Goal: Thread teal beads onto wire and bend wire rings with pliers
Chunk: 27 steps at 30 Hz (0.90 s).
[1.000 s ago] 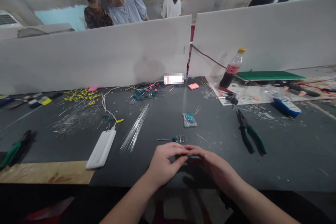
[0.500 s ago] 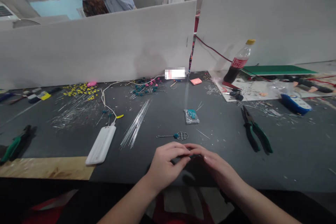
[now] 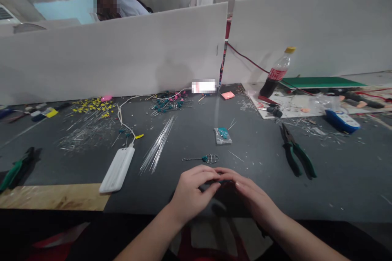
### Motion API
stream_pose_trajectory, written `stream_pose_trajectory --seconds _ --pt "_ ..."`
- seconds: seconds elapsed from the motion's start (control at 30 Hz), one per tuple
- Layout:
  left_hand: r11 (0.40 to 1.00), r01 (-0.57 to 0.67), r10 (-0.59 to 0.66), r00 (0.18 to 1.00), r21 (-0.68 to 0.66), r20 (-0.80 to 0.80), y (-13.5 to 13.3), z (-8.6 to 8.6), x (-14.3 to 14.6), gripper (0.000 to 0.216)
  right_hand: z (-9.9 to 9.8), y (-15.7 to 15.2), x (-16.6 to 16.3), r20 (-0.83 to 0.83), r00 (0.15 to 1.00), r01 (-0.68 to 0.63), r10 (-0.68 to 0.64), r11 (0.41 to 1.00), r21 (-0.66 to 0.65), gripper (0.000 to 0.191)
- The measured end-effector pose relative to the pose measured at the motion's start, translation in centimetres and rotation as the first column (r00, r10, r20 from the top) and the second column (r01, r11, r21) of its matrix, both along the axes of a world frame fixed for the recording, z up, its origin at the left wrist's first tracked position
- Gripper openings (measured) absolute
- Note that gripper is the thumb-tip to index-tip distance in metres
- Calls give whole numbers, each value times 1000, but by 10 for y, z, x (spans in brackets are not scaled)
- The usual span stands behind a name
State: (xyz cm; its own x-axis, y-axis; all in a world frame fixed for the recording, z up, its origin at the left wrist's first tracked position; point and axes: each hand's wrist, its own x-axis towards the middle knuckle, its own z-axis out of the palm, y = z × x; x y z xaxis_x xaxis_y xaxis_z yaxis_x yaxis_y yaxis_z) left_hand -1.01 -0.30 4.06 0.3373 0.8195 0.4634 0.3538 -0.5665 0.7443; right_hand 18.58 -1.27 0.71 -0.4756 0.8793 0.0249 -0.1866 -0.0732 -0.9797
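Note:
My left hand [image 3: 191,193] and my right hand [image 3: 251,195] meet fingertip to fingertip just above the near part of the dark table [image 3: 337,179]. Both pinch a small part that the fingers almost wholly hide. Just beyond the fingertips lies a thin wire piece with a teal bead and a small grid loop [image 3: 204,158]. Farther back sits a small clear bag of teal beads [image 3: 222,135]. A bundle of straight thin wires [image 3: 159,144] lies to the left of them.
Green-handled pliers [image 3: 296,155] lie right of the hands and another pair [image 3: 15,169] at far left. A white power bank [image 3: 117,169] with its cable, yellow beads [image 3: 92,107], a cola bottle [image 3: 275,74] and white partitions [image 3: 122,57] are around; people stand behind.
The view has shifted slightly; both hands stay together at the same spot, fingers working slightly on the small part. A person behind the partition has moved left.

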Motion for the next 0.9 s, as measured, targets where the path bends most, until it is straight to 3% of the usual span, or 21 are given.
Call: stream_pose_trajectory --seconds 0.73,0.9 --pt "1000 -15 15 1000 10 -8 -2 -2 3 10 -1 -4 -7 -92 995 -39 35 998 -39 35" --pt "1000 13 -14 1000 -18 -9 -2 -2 1 12 -2 -5 -9 -124 992 -16 3 994 -107 36"
